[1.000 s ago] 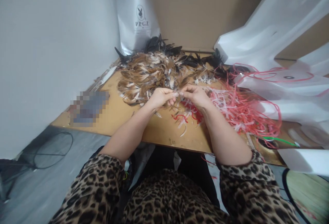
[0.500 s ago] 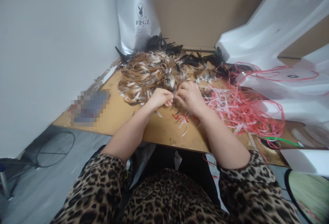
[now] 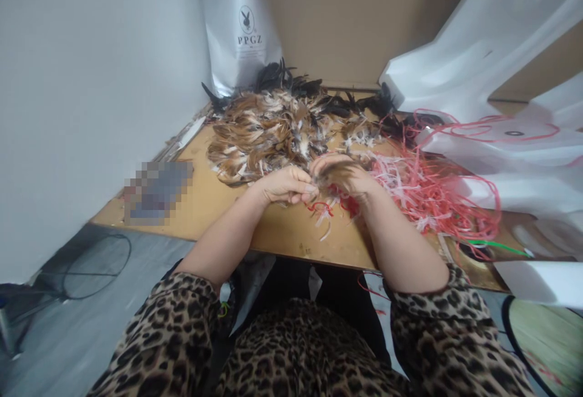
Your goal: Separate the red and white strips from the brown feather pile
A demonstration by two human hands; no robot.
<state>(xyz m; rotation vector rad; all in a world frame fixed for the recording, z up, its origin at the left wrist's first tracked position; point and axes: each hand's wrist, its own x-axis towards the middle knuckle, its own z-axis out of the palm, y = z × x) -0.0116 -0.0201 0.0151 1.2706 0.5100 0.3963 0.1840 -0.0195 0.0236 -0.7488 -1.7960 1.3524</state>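
One brown feather tuft [image 3: 337,175], tips rightward, crosswise in left fingers [image 3: 302,187]; right fingers [image 3: 325,161] unclear

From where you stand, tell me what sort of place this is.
Probably a small craft workspace: brown feathers and a tangle of pinkish-red strands lie heaped on a table.

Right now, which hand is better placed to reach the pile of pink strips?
Probably the right hand: it is right beside the pink strips, while the left hand is farther away, pinching at the blurred feather tuft.
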